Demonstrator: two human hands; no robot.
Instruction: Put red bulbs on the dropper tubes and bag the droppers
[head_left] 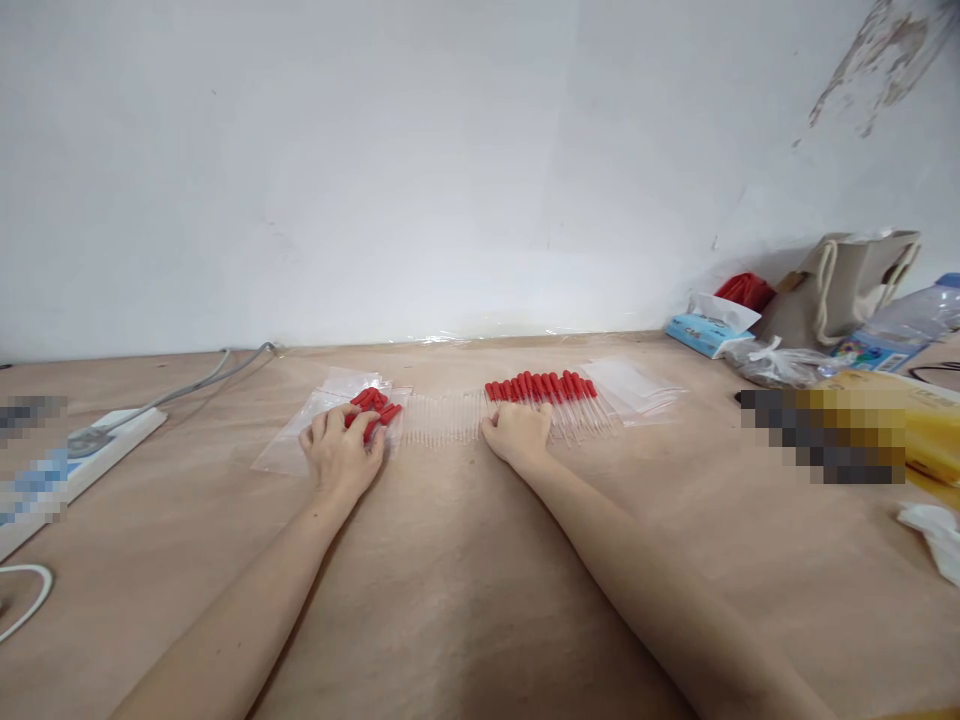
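Observation:
A small heap of red rubber dropper bulbs [368,398] lies on clear plastic bags [289,440]. My left hand [337,450] reaches over it, fingers bent, with a red bulb between thumb and forefinger. Thin clear glass tubes [442,418] lie side by side in a row between my hands. At the row's right end, my right hand [519,432] rests closed, its fingertips turned down and mostly hidden; what it holds cannot be made out. Just behind and beside it are several droppers [574,395], glass tubes with red bulbs on their far ends.
More flat clear bags [634,388] lie right of the droppers. Further right are a blue tissue pack [701,333], a canvas bag [847,290], a plastic bottle [900,320] and a yellow bag [885,410]. A white power strip [112,445] with a grey cable lies left.

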